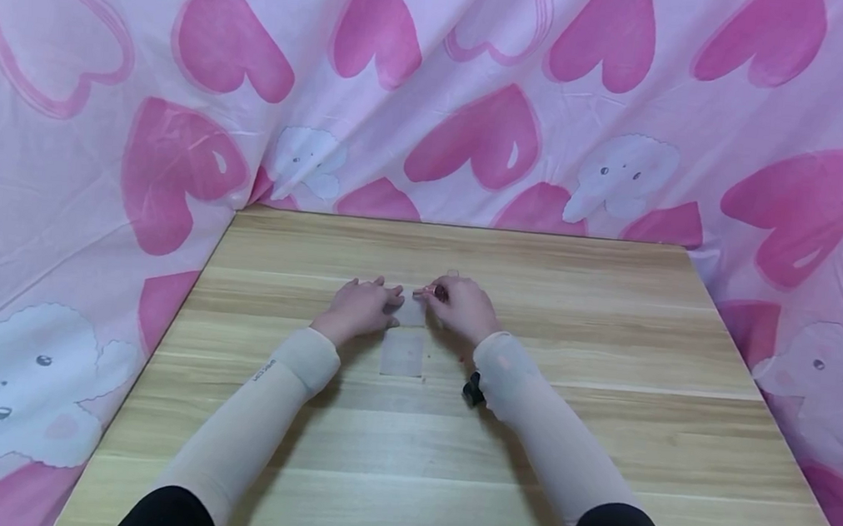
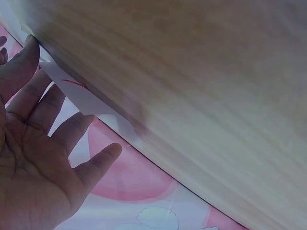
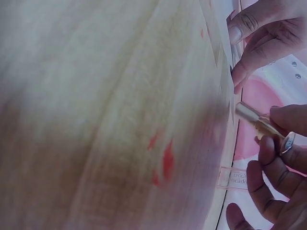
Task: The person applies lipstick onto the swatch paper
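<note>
White paper (image 2: 79, 93) bearing a thin red stroke (image 2: 74, 82) is lying on the wood-grain table (image 1: 602, 429), between the two hands and towards the far edge. The left hand (image 1: 361, 308) is resting beside it, its fingers stretched out and spread, the fingertips meeting the paper's edge. The right hand (image 1: 466, 307) is pinching what seems to be a gold-coloured tube (image 3: 268, 128) between thumb and fingers, its blunt end pointing towards the left hand; blur is hiding the finer detail. A pale square sheet (image 1: 402, 353) is lying flat nearer the person, just in front of the hands. Small red marks (image 3: 167, 160) are showing on the wood, and a clear lettered piece (image 3: 233, 178) is lying near the right hand. Pale sleeves (image 1: 245, 423) are covering both forearms, and a pink heart-print curtain (image 1: 470, 134) is hanging behind the table.
</note>
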Demonstrator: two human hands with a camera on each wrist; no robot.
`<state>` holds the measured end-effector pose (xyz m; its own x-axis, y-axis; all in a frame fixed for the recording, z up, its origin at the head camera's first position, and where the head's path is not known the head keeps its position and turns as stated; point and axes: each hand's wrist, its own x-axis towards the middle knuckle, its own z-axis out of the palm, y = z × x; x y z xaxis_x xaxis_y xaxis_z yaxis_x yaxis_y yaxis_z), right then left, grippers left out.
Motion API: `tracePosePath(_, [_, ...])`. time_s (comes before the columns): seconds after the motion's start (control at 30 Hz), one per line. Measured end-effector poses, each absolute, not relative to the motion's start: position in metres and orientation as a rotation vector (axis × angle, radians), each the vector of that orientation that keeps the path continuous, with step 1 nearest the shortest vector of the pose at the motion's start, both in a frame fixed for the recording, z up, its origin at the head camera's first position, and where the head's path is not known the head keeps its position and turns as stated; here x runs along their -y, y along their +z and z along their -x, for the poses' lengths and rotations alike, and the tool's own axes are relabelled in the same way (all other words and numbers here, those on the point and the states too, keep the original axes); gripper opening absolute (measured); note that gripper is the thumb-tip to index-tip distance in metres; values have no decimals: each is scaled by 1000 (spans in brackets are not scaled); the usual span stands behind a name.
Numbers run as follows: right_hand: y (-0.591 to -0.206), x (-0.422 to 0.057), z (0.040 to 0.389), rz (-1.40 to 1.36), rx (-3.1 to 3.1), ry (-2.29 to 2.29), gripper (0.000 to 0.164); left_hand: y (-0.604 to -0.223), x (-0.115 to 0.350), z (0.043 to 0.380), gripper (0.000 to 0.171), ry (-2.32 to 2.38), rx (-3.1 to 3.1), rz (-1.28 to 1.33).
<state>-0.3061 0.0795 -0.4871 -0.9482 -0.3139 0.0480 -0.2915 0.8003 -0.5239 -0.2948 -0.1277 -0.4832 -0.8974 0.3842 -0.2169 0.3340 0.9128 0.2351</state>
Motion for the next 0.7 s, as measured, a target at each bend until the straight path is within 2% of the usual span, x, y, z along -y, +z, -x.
tracePosePath(0.7, [-481, -78, 291, 470, -2839, -781, 19, -486, 128, 296, 50, 279, -2824, -530])
